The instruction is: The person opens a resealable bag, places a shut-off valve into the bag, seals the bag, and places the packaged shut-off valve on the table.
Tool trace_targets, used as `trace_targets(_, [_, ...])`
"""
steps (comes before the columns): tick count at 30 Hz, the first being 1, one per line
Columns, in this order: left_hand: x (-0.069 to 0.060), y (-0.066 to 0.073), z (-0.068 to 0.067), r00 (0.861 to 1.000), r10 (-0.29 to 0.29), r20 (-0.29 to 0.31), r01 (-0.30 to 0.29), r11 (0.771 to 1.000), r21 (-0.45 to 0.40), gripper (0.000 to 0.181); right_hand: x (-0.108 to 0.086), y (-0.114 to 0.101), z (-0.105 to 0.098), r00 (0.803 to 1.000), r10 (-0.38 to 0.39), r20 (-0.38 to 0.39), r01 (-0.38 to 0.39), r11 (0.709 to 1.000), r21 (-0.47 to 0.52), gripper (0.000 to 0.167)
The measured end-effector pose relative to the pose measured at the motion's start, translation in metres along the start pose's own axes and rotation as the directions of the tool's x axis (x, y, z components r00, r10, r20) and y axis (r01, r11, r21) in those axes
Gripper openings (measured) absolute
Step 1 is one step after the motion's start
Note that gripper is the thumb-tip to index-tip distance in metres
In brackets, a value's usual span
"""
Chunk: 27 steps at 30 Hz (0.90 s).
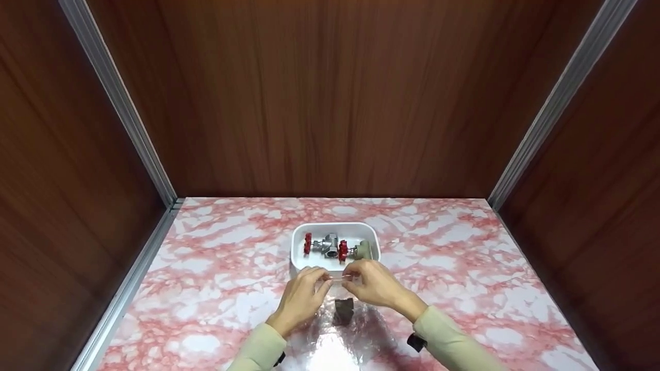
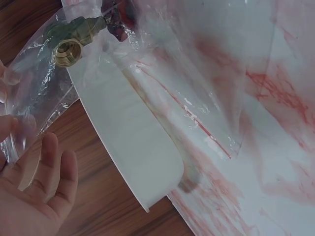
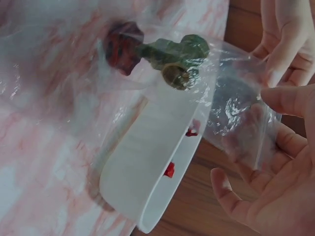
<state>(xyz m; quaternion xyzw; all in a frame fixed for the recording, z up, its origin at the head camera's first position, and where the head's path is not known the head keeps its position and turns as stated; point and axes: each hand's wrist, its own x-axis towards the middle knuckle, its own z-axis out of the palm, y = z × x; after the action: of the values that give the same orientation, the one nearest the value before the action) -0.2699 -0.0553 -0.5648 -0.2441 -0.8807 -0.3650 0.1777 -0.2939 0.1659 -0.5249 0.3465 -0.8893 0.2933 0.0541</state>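
Here, the left hand (image 1: 301, 294) and right hand (image 1: 375, 285) both pinch the edge of a clear bag (image 3: 236, 118), by the near edge of the white tray (image 1: 294, 247). Through its film shows a brass-mouthed valve (image 3: 170, 53), beyond that tray edge from the counter's (image 1: 515, 309) far edge; a silver valve (image 1: 330, 245) and a pale green valve (image 1: 363, 250) lie inside the tray.

Table (image 1: 206, 296): top mottled in red and white, spreading left and right; its far edge runs straight along the foot of the far wall (image 1: 330, 103), which is brown with dark, upright wood grain; left wall (image 1: 56, 154) and right wall (image 1: 598, 196) of similar brown grain; grey metal post (image 1: 121, 103) in the far left corner, matching post (image 1: 556, 103) in the far right; grey metal rail (image 1: 129, 288) along the table's left side.
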Motion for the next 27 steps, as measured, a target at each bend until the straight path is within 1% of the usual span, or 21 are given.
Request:
trace_targets(4, [0.001, -0.001, 0.000, 1.000, -0.008, 0.008, 0.008, 1.000, -0.025, 0.008, -0.002, 0.002, -0.003, 1.000, 0.009, -0.004, -0.009, 1.000, 0.024, 0.007])
trace_targets(8, [0.004, 0.001, -0.001, 0.999, -0.007, 0.048, 0.009, 0.999, -0.043, 0.007, -0.002, 0.001, -0.003, 1.000, 0.003, -0.018, -0.002, 0.999, 0.036, 0.006])
trace_targets(11, [0.005, 0.003, 0.000, 0.998, -0.006, 0.061, 0.009, 0.999, -0.040, 0.007, -0.002, 0.002, -0.002, 1.000, -0.001, -0.030, 0.002, 0.999, 0.034, 0.006])
trace_targets(14, [0.006, 0.003, 0.001, 0.998, -0.008, 0.054, 0.010, 1.000, -0.029, 0.008, -0.003, 0.003, -0.002, 1.000, 0.009, -0.025, -0.008, 0.999, 0.041, 0.005])
trace_targets(18, [0.005, 0.002, 0.002, 1.000, -0.002, 0.029, 0.002, 1.000, -0.015, 0.010, -0.007, 0.005, -0.004, 0.999, 0.038, -0.005, -0.037, 0.996, 0.083, 0.006])
trace_targets(21, [0.004, 0.000, 0.001, 1.000, 0.005, 0.012, -0.004, 1.000, -0.018, 0.007, -0.009, 0.009, -0.007, 0.998, 0.057, 0.000, -0.057, 0.992, 0.114, 0.007])
trace_targets(24, [0.003, -0.002, 0.000, 1.000, -0.001, 0.017, 0.001, 1.000, -0.031, 0.005, -0.010, 0.011, -0.009, 0.998, 0.065, 0.000, -0.065, 0.989, 0.135, 0.004])
trace_targets(27, [0.003, -0.002, -0.001, 0.999, -0.011, 0.031, 0.013, 0.999, -0.045, 0.005, -0.011, 0.013, -0.010, 0.998, 0.064, 0.000, -0.063, 0.987, 0.146, 0.006])
